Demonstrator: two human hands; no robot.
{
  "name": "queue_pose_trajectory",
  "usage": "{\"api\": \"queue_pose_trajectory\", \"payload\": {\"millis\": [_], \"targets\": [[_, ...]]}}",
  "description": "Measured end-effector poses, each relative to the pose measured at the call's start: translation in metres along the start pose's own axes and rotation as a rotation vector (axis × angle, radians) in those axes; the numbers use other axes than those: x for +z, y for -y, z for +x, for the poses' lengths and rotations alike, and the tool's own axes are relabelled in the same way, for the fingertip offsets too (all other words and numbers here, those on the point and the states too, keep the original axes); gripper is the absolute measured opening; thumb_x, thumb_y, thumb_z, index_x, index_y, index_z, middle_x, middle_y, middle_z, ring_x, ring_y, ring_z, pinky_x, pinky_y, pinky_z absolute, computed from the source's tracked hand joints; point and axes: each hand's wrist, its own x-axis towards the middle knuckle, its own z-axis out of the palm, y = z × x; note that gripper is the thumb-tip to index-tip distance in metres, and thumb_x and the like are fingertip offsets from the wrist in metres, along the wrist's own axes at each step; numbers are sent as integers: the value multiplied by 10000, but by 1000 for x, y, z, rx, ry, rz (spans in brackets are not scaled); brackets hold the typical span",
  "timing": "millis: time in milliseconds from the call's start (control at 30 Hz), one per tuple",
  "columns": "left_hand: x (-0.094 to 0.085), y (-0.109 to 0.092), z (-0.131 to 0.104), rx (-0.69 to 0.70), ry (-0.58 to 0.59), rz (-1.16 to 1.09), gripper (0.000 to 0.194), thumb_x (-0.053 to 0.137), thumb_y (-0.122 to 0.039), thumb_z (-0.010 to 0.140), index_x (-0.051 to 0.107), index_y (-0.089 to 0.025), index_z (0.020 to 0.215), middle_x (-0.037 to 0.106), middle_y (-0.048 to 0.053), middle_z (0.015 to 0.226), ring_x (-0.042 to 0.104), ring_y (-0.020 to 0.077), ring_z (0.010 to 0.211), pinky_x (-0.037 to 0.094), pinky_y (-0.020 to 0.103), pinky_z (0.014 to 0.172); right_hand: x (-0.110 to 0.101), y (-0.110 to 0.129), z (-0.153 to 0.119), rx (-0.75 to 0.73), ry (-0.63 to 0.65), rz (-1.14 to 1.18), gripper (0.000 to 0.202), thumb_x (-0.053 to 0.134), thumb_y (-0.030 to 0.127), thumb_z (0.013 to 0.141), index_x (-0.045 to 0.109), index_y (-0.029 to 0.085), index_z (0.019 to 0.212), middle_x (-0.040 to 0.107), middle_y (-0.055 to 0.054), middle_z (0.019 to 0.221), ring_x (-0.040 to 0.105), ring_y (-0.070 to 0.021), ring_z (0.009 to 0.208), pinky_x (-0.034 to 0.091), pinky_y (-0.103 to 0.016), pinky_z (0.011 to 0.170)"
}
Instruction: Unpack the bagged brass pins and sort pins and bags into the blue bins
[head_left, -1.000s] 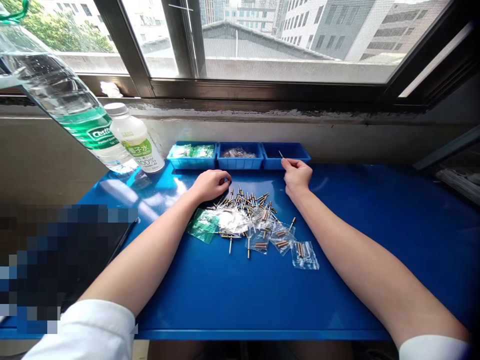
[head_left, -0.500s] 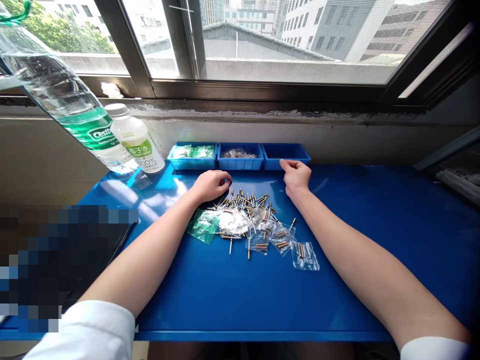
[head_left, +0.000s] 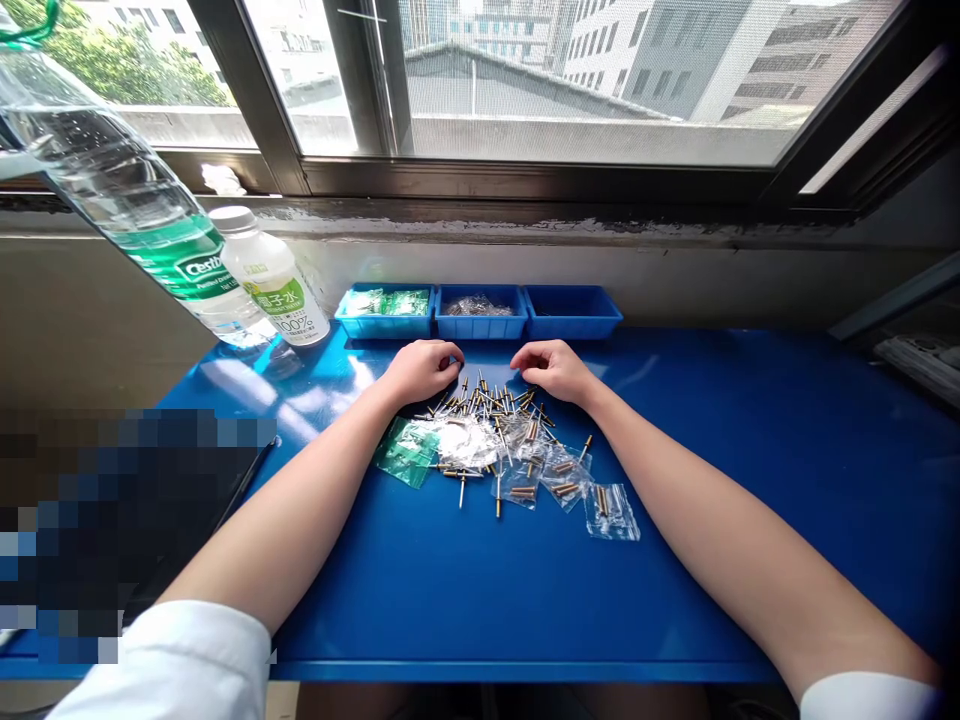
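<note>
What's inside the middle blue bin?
The middle blue bin holds a tangled heap of small silvery pieces, too small to identify. The heap covers the bin's floor, so anything lying beneath it can't be seen.

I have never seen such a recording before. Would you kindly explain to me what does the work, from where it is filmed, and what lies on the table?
There is no machine: a person works with two bare hands, filmed by a camera on their head, looking forward and down.

On the blue table lies a pile of metal pins with brass-coloured parts, with small clear bags and one green bag. Behind stand three blue bins in a row, and on the left two bottles.

The left hand and right hand are at the pile's far side. Nothing held is visible, but curled fingers might hide something small.
</note>
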Motion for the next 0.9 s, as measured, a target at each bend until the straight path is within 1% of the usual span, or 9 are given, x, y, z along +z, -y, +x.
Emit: {"api": "queue_pose_trajectory", "payload": {"millis": [67, 133, 200, 300, 367, 567, 733, 900], "targets": [[0, 0, 0, -2, 1, 2, 285, 483, -309, 812, 717, -198, 933, 693, 35, 790, 596, 159, 674, 395, 253, 587, -7, -1, 0, 9, 104, -3, 228, 514, 121, 576, 698, 161, 704, 595, 8, 592, 503, -118, 565, 389, -247, 542], [0, 0, 0, -3, 0, 5, 283, 485, -306, 812, 717, -197, 934, 694, 35, 791, 597, 160, 675, 394, 254, 586, -14, -2, 1, -3, 157, -3, 253, 497, 114, 552, 705, 157, 690, 605, 3, 619, 475, -105, 551, 368, -242, 523], [0, 0, 0, -2, -2, 5, 278, 490, -299, 811, 718, -200, 936, 696, 33, 795, 600, 162, 677, 397, 257, 588, -20, -2, 2, -21, 202, -6, 241, 513, 116, 556, 716, 157, 680, 641, -17, 725, 458, -94, 554, 362, -244, 516], [0, 0, 0, -1, 0, 6, 278, 491, -294, 812, 719, -202, 941, 700, 33, 806, 602, 165, 680, 401, 260, 591, -26, 1, 2, -27, 263, -54, 204, 565, 126, 580, 739, 170, 678, 662, -42, 908, 486, -95, 601, 398, -250, 548], [0, -1, 0, -5, 1, 7, 282, 488, -296, 813, 720, -200, 942, 701, 37, 812, 600, 163, 675, 398, 258, 590, -28, 3, 2, -25, 290, -103, 177, 606, 137, 591, 753, 185, 676, 661, -42, 934, 510, -103, 630, 425, -254, 576], [0, 0, 0, 1, -2, 2, 287, 480, -303, 810, 716, -199, 937, 695, 37, 800, 593, 158, 672, 394, 254, 591, -31, 3, 2, -45, 298, -224, 113, 672, 194, 646, 772, 203, 698, 671, -38, 916, 537, -108, 646, 446, -251, 598], [0, 0, 0, 2, -1, 4, 292, 476, -309, 813, 714, -201, 941, 692, 36, 792, 591, 158, 669, 391, 255, 591, -29, 0, 4, -48, 298, -201, 98, 694, 264, 682, 765, 202, 710, 663, -39, 882, 569, -120, 651, 462, -263, 616], [0, 0, 1, 3, -1, 12, 295, 473, -314, 812, 715, -199, 936, 694, 38, 791, 594, 159, 671, 387, 256, 590, -27, 0, 6, -50, 290, -205, 105, 676, 285, 709, 730, 197, 688, 645, -38, 854, 592, -143, 701, 468, -276, 665]]}}
